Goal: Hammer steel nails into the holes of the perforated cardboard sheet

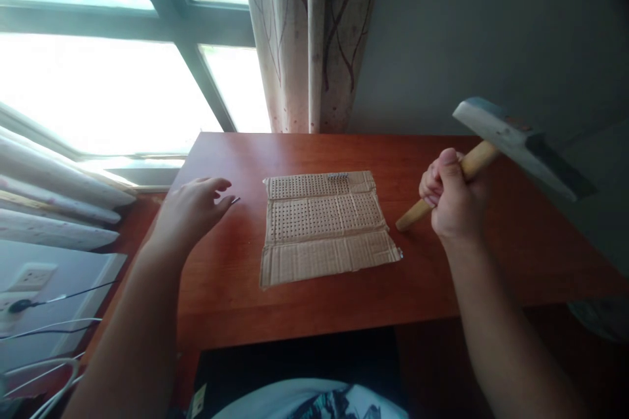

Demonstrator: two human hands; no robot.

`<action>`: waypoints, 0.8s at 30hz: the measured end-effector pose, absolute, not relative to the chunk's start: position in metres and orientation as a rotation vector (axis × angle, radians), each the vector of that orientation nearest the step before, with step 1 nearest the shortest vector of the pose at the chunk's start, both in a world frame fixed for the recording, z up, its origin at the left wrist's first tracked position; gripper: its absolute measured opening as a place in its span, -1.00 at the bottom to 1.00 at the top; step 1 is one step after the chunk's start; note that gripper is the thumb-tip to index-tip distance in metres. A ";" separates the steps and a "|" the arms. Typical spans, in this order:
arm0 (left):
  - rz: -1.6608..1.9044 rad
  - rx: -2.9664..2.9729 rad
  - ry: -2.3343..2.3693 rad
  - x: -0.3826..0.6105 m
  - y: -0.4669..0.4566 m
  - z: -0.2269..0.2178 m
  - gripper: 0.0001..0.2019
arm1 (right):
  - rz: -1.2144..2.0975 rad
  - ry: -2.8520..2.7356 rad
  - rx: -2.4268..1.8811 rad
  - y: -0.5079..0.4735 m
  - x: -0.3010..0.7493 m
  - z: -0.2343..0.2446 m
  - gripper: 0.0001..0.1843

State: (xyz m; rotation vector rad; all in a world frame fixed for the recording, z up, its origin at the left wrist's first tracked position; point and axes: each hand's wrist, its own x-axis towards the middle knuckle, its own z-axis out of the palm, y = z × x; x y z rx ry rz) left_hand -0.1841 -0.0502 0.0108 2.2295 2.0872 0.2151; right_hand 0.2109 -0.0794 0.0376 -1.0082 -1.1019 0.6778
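Note:
My right hand (455, 193) is wrapped round the wooden handle of a hammer (511, 137), raised above the right side of the table. The hammer's metal head points up and to the right. Over the table's left side, my left hand (199, 206) has its thumb and fingers apart. A small metal nail (236, 200) shows right at the thumb tip; whether they touch is hard to make out. Between both hands lies a flat cardboard sheet (319, 255) with rows of small holes. Several small metal pieces, like nails, stand along its far edge.
The reddish-brown wooden table (339, 308) stands against a grey wall (466, 33) and a bright window (88, 91). Curtains (304, 33) hang behind it. At the lower left, a wall socket (32, 277) has a plug and several cables (49, 327).

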 end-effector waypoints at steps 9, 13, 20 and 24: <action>-0.142 2.294 2.138 -0.178 -0.054 -0.010 -0.56 | 0.690 -1.062 -0.939 -0.084 0.218 0.038 -0.44; -0.181 2.350 2.142 -0.177 -0.052 -0.013 -0.58 | 0.698 -1.052 -0.944 -0.085 0.222 0.037 -0.47; 0.530 2.224 2.002 -0.180 -0.047 -0.015 -0.78 | 0.737 -1.092 -0.956 -0.088 0.224 0.035 -0.46; 1.095 1.812 1.750 -0.161 -0.047 0.002 -0.77 | 0.741 -1.082 -0.947 -0.089 0.222 0.036 -0.46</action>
